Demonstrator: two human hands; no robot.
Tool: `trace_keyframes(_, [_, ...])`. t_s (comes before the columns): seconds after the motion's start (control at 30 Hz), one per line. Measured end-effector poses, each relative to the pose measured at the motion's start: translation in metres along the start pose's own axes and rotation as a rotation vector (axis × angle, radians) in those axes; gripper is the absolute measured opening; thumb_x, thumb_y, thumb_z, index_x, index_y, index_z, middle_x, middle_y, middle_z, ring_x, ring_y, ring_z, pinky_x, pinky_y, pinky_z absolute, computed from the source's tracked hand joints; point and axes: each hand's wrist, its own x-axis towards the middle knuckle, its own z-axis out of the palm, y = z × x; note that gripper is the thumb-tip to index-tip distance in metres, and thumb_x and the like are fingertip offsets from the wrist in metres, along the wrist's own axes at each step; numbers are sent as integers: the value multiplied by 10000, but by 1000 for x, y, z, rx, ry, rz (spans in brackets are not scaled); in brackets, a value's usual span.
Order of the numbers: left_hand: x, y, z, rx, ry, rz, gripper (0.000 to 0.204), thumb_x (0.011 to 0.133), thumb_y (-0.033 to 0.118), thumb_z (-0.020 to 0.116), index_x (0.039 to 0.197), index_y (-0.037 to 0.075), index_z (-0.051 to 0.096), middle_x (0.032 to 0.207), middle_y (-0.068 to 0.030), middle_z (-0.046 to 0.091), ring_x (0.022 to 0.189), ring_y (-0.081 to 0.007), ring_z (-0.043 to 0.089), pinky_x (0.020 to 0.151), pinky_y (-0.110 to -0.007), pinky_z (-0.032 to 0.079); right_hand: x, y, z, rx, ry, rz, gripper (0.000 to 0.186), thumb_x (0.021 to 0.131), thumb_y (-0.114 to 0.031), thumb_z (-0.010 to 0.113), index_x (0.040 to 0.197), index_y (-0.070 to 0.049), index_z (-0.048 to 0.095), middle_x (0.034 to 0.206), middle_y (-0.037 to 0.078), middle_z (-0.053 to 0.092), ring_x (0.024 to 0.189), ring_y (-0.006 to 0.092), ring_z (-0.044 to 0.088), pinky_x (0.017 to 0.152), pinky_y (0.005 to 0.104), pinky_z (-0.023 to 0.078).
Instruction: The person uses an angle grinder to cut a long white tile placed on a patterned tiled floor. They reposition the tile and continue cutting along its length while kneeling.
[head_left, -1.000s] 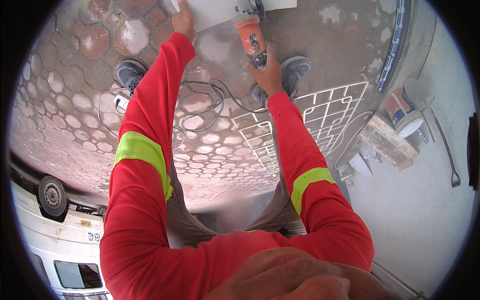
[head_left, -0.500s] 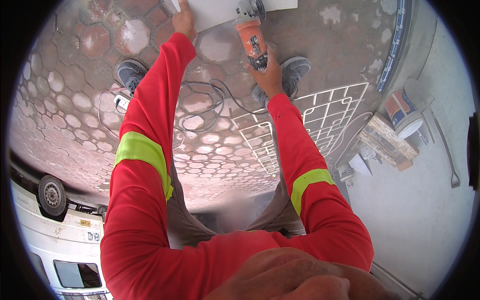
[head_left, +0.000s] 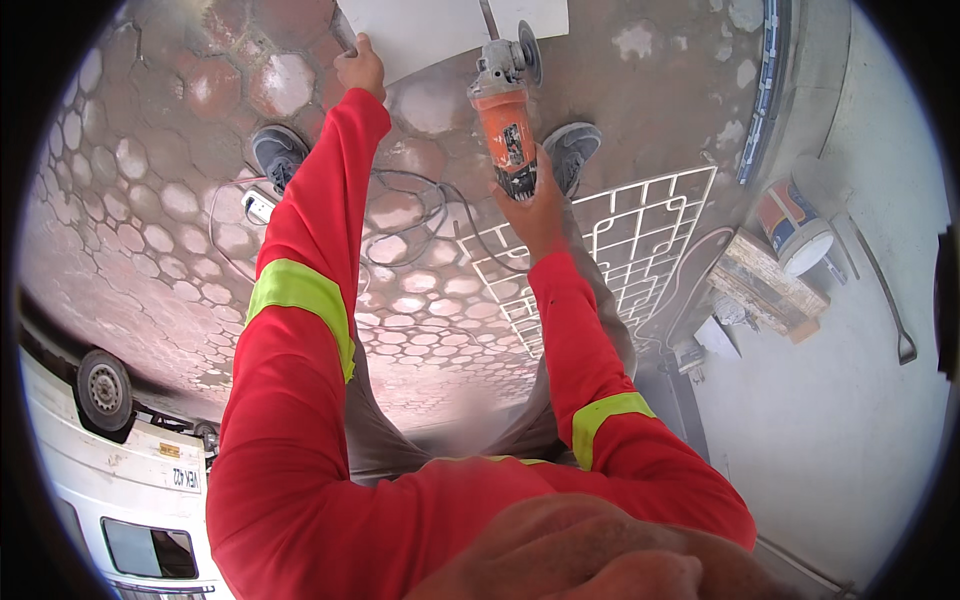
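My right hand (head_left: pixel 536 212) is wrapped round the rear of an orange and grey angle grinder (head_left: pixel 507 130). Its thin grey disc (head_left: pixel 531 53) stands on edge at the right of the tool's head, near the front edge of a flat white sheet (head_left: pixel 430 30). A narrow dark strip runs across the sheet just beyond the grinder head; whether it is a cut, I cannot make out. My left hand (head_left: pixel 361 70) is closed at the sheet's near left corner, thumb pointing forward. The sheet's far part lies outside the picture.
Between my shoes lies a dark cable (head_left: pixel 430 190), with a white power socket (head_left: pixel 258 206) by the left shoe. A white metal grille (head_left: pixel 640 235) is behind my right leg. Right: a bucket (head_left: pixel 797 230), wood planks (head_left: pixel 765 280) and a long-handled tool (head_left: pixel 885 285). A white van (head_left: pixel 120 480) stands lower left.
The grinder and my right hand have come back toward me, so more of the disc shows. My left hand sits lower in the picture, and the whole view has shifted slightly.
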Motion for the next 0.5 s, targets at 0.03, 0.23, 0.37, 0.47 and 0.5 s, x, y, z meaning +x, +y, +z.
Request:
trace_keyframes(0.03, [-42, 13, -24, -2, -10, 55, 797, 945, 568, 607, 1372, -92, 471, 1297, -201, 587, 1139, -300, 596, 962, -407, 478, -21, -26, -30, -49, -46, 66, 818, 750, -398, 824, 1418, -94, 465, 1049, 222, 707, 960, 407, 700, 797, 461, 562])
trace_keyframes(0.23, [-407, 157, -187, -432, -903, -293, 703, 970, 598, 565, 1381, 34, 482, 1286, -102, 578, 1167, -190, 571, 993, -398, 457, -155, -219, -207, 20, -42, 74, 770, 741, -225, 853, 1390, -35, 484, 1106, 190, 702, 1008, 302, 705, 856, 389, 544])
trace_keyframes(0.37, [-590, 288, -308, -538, -915, -217, 419, 996, 394, 641, 1249, 69, 568, 1121, -40, 660, 1012, -155, 641, 897, -331, 525, -267, -372, -318, 98, -51, -25, 750, 738, -191, 863, 1370, -23, 497, 1103, 190, 707, 996, 302, 717, 840, 385, 545])
trace_keyframes(0.47, [-707, 368, -412, -576, -871, -231, 336, 990, 338, 665, 1190, 78, 593, 1064, -29, 668, 944, -147, 653, 847, -327, 541, -370, -473, -398, 217, 9, -90, 746, 740, -205, 859, 1368, -31, 498, 1097, 206, 710, 985, 325, 723, 812, 400, 550])
trace_keyframes(0.5, [-742, 392, -446, -608, -866, -240, 323, 988, 336, 668, 1174, 80, 601, 1052, -25, 669, 940, -145, 651, 843, -330, 538, -402, -505, -419, 196, 55, -125, 767, 729, -212, 863, 1378, -37, 493, 1104, 203, 706, 990, 341, 716, 818, 408, 548])
